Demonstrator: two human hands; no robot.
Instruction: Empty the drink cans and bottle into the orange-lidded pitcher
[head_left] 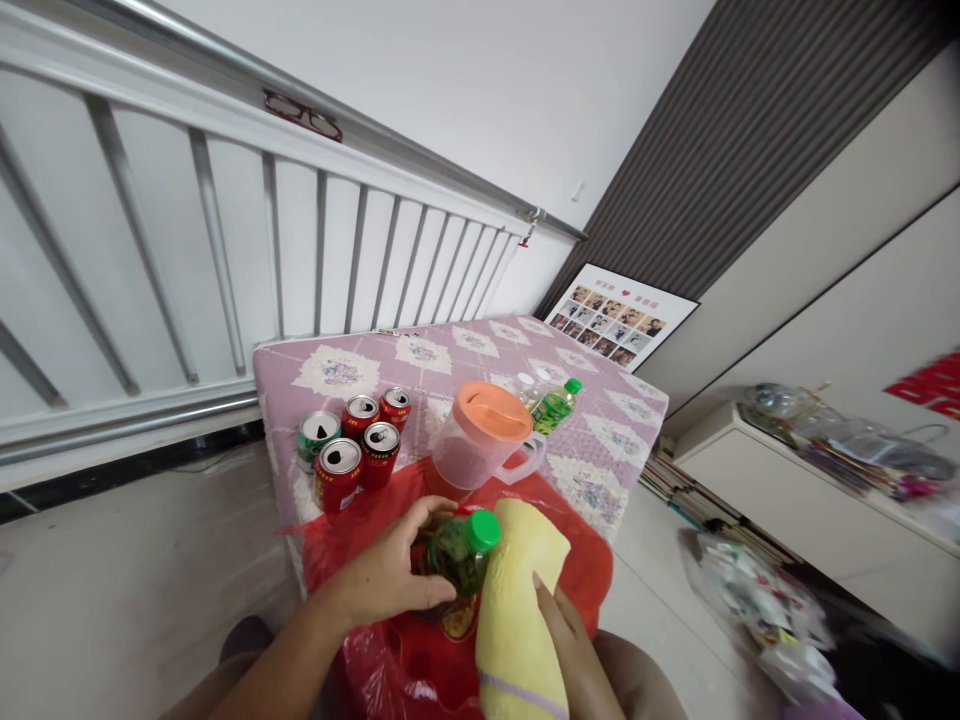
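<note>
My left hand (394,570) is curled around a plastic drink bottle (457,550) with a bright green cap, thumb on the near side and fingers on the far side. The bottle leans over a red plastic bag (589,560) spread at the table's near edge. A rolled yellow towel (517,610) with a pale purple stripe is gripped in my right hand (566,625), just right of the bottle and over the bag. Most of the right fingers are hidden behind the towel. Beyond the bag stands a clear pitcher (469,450) with an orange lid.
Several opened drink cans (341,470) stand left of the pitcher. Behind it, a green-labelled bottle (553,408) leans near clear bottles. A floral cloth (600,490) covers the table. A white radiator (300,240) holds glasses (304,115). A photo board (621,315) stands behind.
</note>
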